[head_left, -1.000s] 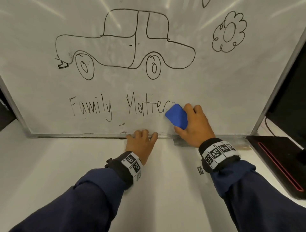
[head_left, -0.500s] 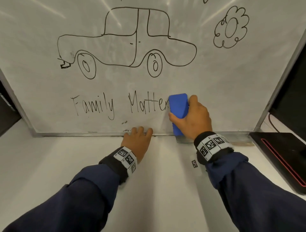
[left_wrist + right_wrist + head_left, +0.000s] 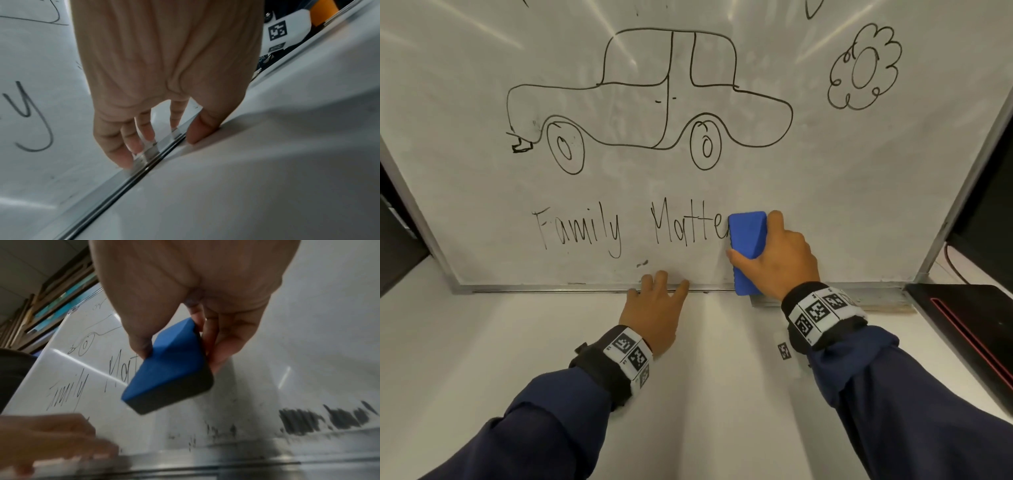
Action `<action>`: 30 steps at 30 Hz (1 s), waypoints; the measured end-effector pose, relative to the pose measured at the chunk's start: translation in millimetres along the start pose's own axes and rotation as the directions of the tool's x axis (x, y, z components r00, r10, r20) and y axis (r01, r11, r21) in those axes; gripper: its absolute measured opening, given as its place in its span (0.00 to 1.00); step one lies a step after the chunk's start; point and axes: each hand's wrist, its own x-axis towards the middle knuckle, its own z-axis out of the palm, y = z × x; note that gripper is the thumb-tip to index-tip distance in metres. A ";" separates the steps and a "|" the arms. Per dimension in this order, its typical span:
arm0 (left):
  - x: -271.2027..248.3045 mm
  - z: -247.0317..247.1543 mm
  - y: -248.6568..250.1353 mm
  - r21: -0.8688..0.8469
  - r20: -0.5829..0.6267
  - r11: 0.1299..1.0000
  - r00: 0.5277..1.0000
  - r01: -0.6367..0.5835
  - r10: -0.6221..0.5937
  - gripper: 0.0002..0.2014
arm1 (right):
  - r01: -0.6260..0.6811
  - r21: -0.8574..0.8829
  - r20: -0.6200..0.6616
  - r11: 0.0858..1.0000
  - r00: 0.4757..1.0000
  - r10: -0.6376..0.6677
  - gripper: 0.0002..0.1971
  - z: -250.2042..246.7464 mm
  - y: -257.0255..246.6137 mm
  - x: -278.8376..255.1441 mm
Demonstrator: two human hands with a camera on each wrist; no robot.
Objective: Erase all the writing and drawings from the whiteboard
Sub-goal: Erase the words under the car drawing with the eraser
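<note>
The whiteboard point(image 3: 825, 192) stands upright on a white table, bearing a car drawing point(image 3: 650, 99), a flower point(image 3: 863, 68) and the words "Family Matter" point(image 3: 626, 229). My right hand point(image 3: 774, 260) grips a blue eraser point(image 3: 747, 246) point(image 3: 170, 368) held upright against the board, right after the last letter. Its dark felt side faces the board. My left hand point(image 3: 657, 305) point(image 3: 164, 133) rests with straight fingers on the board's bottom metal frame point(image 3: 127, 177), thumb on the table.
A black device with a red line point(image 3: 969, 329) lies on the table at the right, beside the board's corner. A small tag point(image 3: 784, 351) lies on the table under my right wrist. Smudges point(image 3: 324, 420) mark the board's lower right edge.
The eraser turned from tilted to upright and moved slightly left against the end of the word. The left hand stayed on the frame.
</note>
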 end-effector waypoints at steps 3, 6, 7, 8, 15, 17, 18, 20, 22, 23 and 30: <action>-2.9 5.1 -16.0 -0.038 -0.021 0.999 1.000 -0.001 0.001 0.40 | -0.006 -0.021 0.050 1.000 0.999 0.007 0.35 4.6 3.3 -6.6; -6.6 8.4 -30.9 -0.077 -0.062 0.995 0.997 -0.060 0.056 0.37 | 0.018 0.035 -0.018 0.999 1.000 -0.017 0.33 2.2 2.0 -3.7; -6.7 8.2 -35.1 -0.083 -0.100 0.993 0.993 -0.079 0.070 0.35 | 0.025 0.047 -0.036 0.999 0.999 -0.023 0.32 0.8 0.8 -1.0; -6.4 6.9 -38.7 -0.100 -0.136 0.991 0.988 -0.085 0.071 0.33 | 0.029 0.050 -0.042 0.998 0.999 -0.027 0.33 -0.2 -0.4 1.3; -4.8 8.7 -46.5 -0.266 -0.056 0.964 0.998 0.004 -0.019 0.40 | 0.032 -0.001 0.016 0.999 0.999 -0.032 0.34 6.3 3.2 -3.1; -5.1 10.9 -46.1 -0.286 -0.016 0.958 1.000 0.009 -0.014 0.41 | 0.040 0.012 -0.032 0.999 0.999 -0.039 0.33 5.1 2.7 -1.0; -5.2 11.3 -46.2 -0.289 0.001 0.957 1.000 0.012 -0.012 0.42 | 0.042 0.012 -0.045 0.999 0.998 -0.041 0.33 4.3 1.8 0.3; -4.8 11.9 -46.0 -0.284 0.015 0.959 1.000 0.018 -0.015 0.43 | 0.035 0.010 -0.026 0.999 0.999 -0.034 0.34 3.5 0.1 1.6; -4.5 13.6 -44.4 -0.269 0.028 0.963 0.999 0.024 -0.017 0.45 | 0.017 -0.006 0.035 1.000 0.999 -0.016 0.36 6.0 0.1 -0.9; -4.6 14.8 -43.3 -0.262 0.037 0.965 0.999 0.028 -0.019 0.46 | 0.018 -0.013 0.055 1.000 0.998 -0.017 0.36 8.0 0.8 -3.2; -4.2 15.5 -39.5 -0.284 0.071 0.957 0.997 0.055 -0.037 0.47 | 0.035 0.059 -0.017 0.998 0.999 -0.034 0.32 2.2 -10.1 1.8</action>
